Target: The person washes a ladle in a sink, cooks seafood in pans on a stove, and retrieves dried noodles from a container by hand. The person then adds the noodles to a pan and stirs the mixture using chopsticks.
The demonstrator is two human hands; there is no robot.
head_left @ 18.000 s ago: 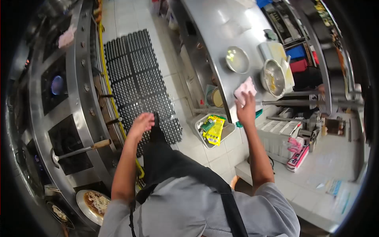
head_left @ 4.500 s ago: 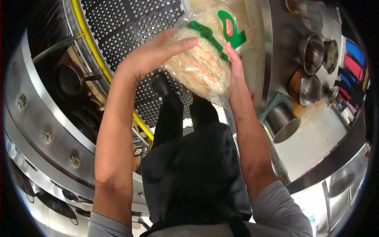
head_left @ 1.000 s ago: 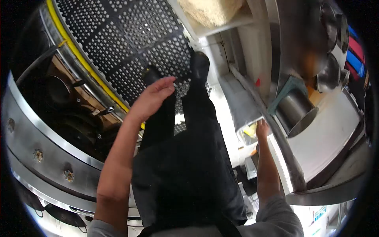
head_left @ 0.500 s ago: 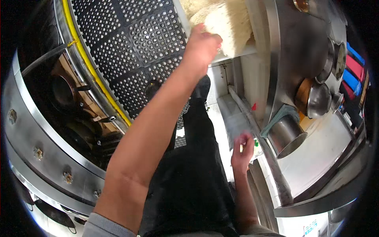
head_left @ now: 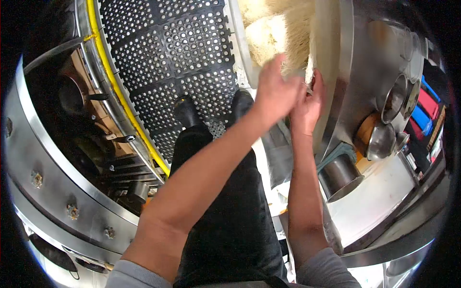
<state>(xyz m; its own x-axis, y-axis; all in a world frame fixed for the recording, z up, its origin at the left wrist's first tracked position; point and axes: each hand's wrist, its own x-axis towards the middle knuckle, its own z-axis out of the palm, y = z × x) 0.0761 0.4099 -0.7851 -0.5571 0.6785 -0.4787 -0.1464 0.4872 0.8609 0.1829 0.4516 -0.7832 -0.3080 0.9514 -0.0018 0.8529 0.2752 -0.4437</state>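
Observation:
Pale, thin strands that look like noodles (head_left: 269, 36) lie bunched in an open white bin or drawer (head_left: 245, 48) at the top centre. My left hand (head_left: 281, 93) is over the bin's near end, smeared by motion, so its grip is unclear. Right beside it, my right hand (head_left: 307, 108) has its fingers curled at the bin's near right corner. A pale strip runs down to those fingers; whether it is strands or the bin's edge I cannot tell. The two hands overlap in view.
A steel counter (head_left: 343, 96) runs along the right with a metal pot (head_left: 341, 177), a teal cloth (head_left: 338, 153) and metal bowls (head_left: 382, 141). On the left, a yellow pipe (head_left: 108, 72) edges a stove with pans (head_left: 72, 96). Black perforated matting (head_left: 192, 43) covers the floor.
My right hand has moved up from beside the lower counter to the bin. My left hand has shifted right and down, next to it. The view has shifted slightly.

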